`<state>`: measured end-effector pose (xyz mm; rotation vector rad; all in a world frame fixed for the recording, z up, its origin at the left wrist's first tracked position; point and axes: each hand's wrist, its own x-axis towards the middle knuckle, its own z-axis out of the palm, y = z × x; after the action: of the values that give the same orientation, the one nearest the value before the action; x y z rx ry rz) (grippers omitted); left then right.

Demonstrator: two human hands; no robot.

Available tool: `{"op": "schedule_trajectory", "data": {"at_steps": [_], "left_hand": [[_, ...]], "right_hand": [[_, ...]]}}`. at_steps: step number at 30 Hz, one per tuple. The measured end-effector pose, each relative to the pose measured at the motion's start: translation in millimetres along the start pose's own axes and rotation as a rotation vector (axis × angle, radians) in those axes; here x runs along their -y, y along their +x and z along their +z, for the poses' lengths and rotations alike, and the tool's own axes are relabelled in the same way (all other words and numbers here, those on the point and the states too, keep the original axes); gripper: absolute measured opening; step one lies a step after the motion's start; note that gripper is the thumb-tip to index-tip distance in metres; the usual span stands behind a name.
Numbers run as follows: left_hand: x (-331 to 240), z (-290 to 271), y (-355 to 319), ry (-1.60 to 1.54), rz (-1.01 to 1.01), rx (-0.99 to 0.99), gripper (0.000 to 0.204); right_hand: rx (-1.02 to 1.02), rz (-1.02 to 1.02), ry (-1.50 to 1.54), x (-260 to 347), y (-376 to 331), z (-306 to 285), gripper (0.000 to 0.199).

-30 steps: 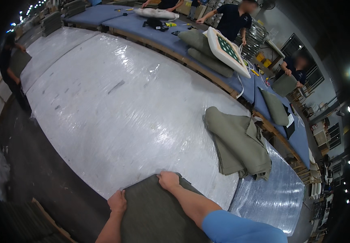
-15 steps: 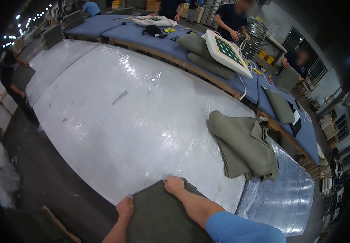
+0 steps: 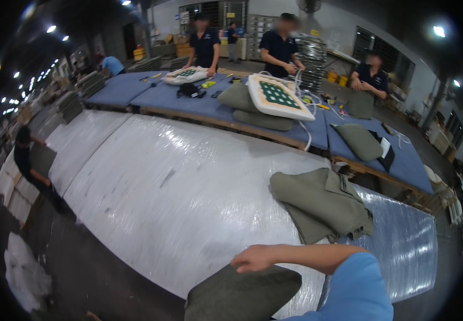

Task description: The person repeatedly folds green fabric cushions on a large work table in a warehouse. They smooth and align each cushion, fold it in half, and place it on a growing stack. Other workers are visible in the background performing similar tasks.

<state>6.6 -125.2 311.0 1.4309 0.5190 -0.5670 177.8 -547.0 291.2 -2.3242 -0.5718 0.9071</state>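
A dark olive-green cushion point(image 3: 242, 294) lies at the near edge of the white plastic-wrapped table, cut off by the lower rim of the view. My right hand point(image 3: 254, 259) reaches in from the right over the cushion's far edge. Its fingers point left, loosely bent and slightly apart, with nothing seen in them. Whether the fingertips touch the fabric is hard to tell. Out of view is my left hand. Farther right, a crumpled olive-green cloth cover point(image 3: 322, 203) rests on the same table.
The wrapped table point(image 3: 151, 203) stretches away to the far left. Behind it stands a blue-topped bench point(image 3: 199, 112) with a white seat cushion point(image 3: 279, 99), olive cushions point(image 3: 357, 142) and tools. Several co-workers stand there, and a person point(image 3: 30, 160) holds a panel at left.
My left hand has left the view. My right hand has moved slightly right and down, its fingers no longer gripping the cushion's edge. The cushion sits lower, and the view has tilted up.
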Motion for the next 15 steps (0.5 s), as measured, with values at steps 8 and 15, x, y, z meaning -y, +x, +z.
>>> {"op": "schedule_trajectory", "data": {"at_steps": [8, 15], "left_hand": [[2, 8, 51, -0.363, 0.199, -0.165, 0.040], [-116, 41, 70, 0.963, 1.030, 0.029, 0.037]], "right_hand": [[-0.716, 0.075, 0.350, 33, -114, 37, 0.036], [-1.422, -0.017, 0.125, 18, -37, 42, 0.025]]}}
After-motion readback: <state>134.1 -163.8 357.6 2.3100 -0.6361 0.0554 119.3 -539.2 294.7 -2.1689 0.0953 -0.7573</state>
